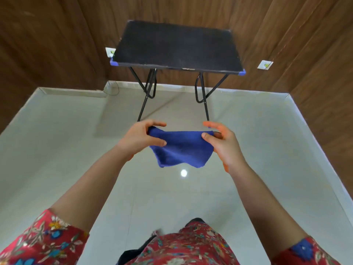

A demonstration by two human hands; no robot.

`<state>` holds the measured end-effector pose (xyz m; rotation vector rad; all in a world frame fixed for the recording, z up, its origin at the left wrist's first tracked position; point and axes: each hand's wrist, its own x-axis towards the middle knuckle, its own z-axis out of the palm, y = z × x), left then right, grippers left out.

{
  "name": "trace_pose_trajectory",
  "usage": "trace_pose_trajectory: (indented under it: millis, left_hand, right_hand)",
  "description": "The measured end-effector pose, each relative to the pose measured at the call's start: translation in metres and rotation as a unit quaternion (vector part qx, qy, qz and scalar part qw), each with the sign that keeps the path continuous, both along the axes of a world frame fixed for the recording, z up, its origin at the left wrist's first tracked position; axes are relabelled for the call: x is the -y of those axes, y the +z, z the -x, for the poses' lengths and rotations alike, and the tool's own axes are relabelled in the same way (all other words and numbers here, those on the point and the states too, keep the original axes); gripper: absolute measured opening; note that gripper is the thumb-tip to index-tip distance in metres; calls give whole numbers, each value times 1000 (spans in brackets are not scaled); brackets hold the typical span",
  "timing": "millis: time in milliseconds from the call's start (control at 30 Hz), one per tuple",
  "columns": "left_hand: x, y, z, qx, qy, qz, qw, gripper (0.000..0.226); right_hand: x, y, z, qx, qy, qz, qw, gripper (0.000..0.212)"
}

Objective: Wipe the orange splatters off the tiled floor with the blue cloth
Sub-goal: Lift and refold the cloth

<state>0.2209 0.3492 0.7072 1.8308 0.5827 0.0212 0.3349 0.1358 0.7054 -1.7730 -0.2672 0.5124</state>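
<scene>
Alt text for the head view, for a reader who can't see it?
The left hand and right hand hold a blue cloth between them above a pale tiled floor. A black folding table stands beyond, by wood-panelled walls.

Tiled floor [248,150]: pale, glossy, with a thin joint line running from 6 o'clock toward centre. A round light reflection [183,173] sits at centre. Two small orange patches [130,157] show just left and right of centre – partly covered, extent not determinable. Pale skirting [72,92] bounds the floor at 10, 12 and 2 o'clock. At 12 o'clock stands a folding table [177,46] – dark top, blue corner caps, black metal legs resting on the tiles.
</scene>
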Motion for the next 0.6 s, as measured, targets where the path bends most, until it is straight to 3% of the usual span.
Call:
trace_pose_trajectory:
  millis: [167,233,300,433,533,600]
  left_hand:
    - [-19,25,3,-25,-51,-211,976,13]
    - [-31,27,5,-27,-69,-276,958,19]
    - [-42,32,5,-25,-73,-312,947,10]
    - [-58,57,3,14,-79,-274,958,27]
    - [-66,78,5,22,-122,-229,966,40]
    - [-70,92,6,51,-138,-126,981,25]
  right_hand:
    - [-16,23,7,115,46,75,989,41]
    - [-24,29,7,132,63,102,984,43]
    - [-30,33,5,148,77,126,978,42]
    - [-45,45,-2,204,126,162,957,8]
    - [-44,57,-13,150,191,175,954,11]
    - [-43,70,-18,77,230,128,962,22]
